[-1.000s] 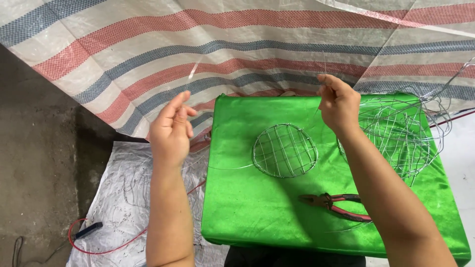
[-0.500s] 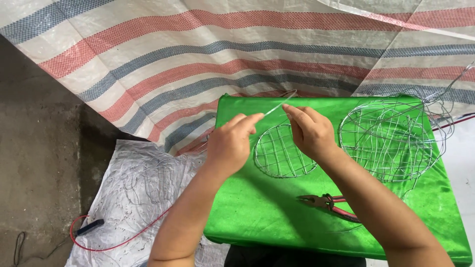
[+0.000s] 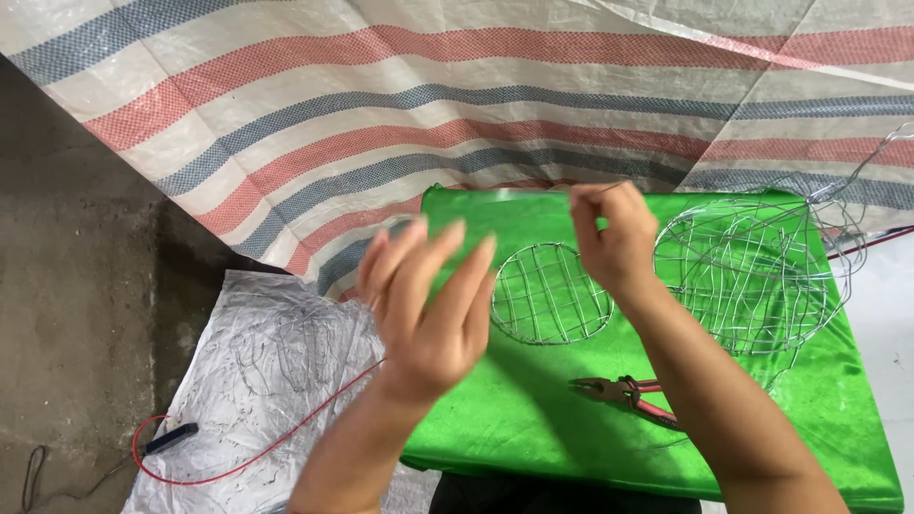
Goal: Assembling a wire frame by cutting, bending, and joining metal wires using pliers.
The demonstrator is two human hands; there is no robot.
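My right hand [image 3: 614,238] is raised over the green cloth-covered table [image 3: 533,419] and pinches one end of a thin silver wire [image 3: 519,193] that runs left from its fingertips. My left hand [image 3: 428,305] hovers blurred at the table's left edge, fingers spread, holding nothing that I can see. Just beyond and between the hands lies a small round wire mesh disc [image 3: 550,293] flat on the cloth. Red-handled pliers [image 3: 628,395] lie on the cloth below my right forearm.
A larger round wire mesh piece [image 3: 747,276] with loose wire ends sits at the table's right. A striped tarp [image 3: 381,105] hangs behind. A crinkled silver sheet [image 3: 257,371] with a red cable [image 3: 238,457] lies on the concrete floor at the left.
The hands came together from far apart, pinching the wire. Now my left hand has let go and drawn back left with fingers spread, while my right hand still pinches the wire.
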